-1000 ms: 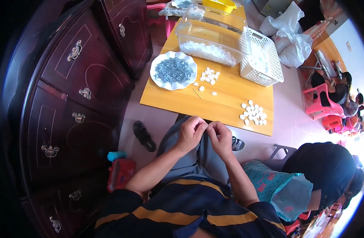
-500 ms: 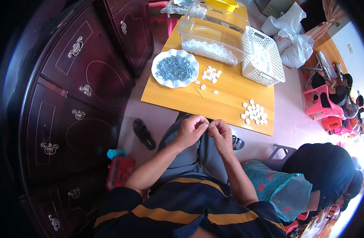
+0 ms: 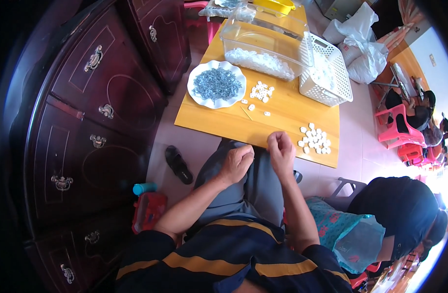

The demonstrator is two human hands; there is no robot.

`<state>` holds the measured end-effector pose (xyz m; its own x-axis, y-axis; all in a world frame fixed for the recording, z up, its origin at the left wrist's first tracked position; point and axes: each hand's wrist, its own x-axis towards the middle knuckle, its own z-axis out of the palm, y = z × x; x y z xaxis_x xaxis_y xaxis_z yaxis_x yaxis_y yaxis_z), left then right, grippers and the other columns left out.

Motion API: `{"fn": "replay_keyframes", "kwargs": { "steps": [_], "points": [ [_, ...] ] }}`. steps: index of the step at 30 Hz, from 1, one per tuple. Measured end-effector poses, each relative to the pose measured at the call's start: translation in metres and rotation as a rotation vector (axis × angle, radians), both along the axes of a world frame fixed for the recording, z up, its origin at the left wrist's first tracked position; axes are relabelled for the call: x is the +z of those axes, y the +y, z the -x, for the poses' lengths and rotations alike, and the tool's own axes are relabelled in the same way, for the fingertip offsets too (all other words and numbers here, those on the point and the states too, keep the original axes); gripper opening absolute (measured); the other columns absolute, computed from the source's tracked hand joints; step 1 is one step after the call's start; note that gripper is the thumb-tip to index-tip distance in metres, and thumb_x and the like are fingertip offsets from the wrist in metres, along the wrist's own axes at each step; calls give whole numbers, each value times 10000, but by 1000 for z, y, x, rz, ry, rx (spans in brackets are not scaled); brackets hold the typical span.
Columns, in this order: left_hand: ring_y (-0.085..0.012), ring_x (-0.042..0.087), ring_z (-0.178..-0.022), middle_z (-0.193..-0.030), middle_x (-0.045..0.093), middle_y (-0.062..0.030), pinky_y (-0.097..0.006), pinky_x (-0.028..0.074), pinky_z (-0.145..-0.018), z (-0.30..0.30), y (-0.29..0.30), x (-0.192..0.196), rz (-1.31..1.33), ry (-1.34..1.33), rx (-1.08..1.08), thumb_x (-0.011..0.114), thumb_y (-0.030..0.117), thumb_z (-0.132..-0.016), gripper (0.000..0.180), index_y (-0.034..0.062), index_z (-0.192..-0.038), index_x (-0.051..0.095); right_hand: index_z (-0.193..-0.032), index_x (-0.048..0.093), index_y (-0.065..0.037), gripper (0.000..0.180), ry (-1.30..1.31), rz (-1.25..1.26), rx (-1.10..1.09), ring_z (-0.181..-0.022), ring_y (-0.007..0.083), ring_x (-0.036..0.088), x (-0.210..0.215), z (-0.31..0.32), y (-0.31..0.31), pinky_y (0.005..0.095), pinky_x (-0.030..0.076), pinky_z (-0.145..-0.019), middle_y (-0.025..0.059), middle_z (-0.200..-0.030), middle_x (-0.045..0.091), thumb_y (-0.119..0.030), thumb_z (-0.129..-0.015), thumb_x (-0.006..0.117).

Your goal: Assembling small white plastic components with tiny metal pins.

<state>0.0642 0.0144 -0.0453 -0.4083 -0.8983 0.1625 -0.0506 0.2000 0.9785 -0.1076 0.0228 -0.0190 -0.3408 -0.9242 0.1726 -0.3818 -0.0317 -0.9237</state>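
Observation:
Over my lap, my left hand (image 3: 237,164) is closed, thumb against curled fingers; whatever it pinches is too small or hidden to make out. My right hand (image 3: 281,149) is apart from it, at the near table edge, its fingers bent and pressed together around something I cannot make out. On the table (image 3: 224,123) a thin stick (image 3: 246,114) lies beside a cluster of small white plastic pieces (image 3: 261,91) with holes. A pile of similar white pieces (image 3: 315,138) sits at the right front corner. A scalloped white plate (image 3: 240,93) holds many tiny grey-blue pieces (image 3: 216,83).
Farther back stand a clear plastic bin (image 3: 263,41) with white pieces inside and a white perforated basket (image 3: 326,94). A dark wooden cabinet (image 3: 101,141) lines the left. At right, a person in dark clothing (image 3: 395,210) sits close by a teal bag (image 3: 348,237).
My hands, which were fingertip to fingertip, have separated. The right hand has moved right and up toward the table edge; the left has shifted slightly down.

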Motion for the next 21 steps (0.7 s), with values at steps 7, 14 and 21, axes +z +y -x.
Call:
{"fn": "replay_keyframes", "kwargs": {
  "steps": [7, 14, 21],
  "points": [
    [-216, 564, -555, -618, 526, -152, -366, 433, -554, 6, -1, 0, 53, 28, 56, 576, 106, -933, 181, -13, -798, 560, -865, 664, -32, 103, 484, 114, -39, -755, 341, 680, -1, 41, -87, 435, 537, -688, 143, -837, 685, -131, -889, 681],
    [-174, 582, -571, -625, 560, -131, -336, 446, -560, 2, -5, -5, 2, 45, 107, 599, 99, -927, 156, -15, -821, 580, -889, 693, -80, 105, 688, 55, -38, -791, 354, 685, -7, 43, -111, 453, 544, -704, 136, -914, 689, -179, -908, 668],
    [-178, 582, -576, -650, 586, -120, -332, 454, -568, 2, -5, -3, 70, 36, 136, 605, 96, -918, 128, -13, -853, 593, -959, 732, -95, 123, 477, 107, -41, -786, 308, 692, -11, 38, -90, 419, 549, -715, 114, -910, 691, -194, -896, 696]
  ]
}}
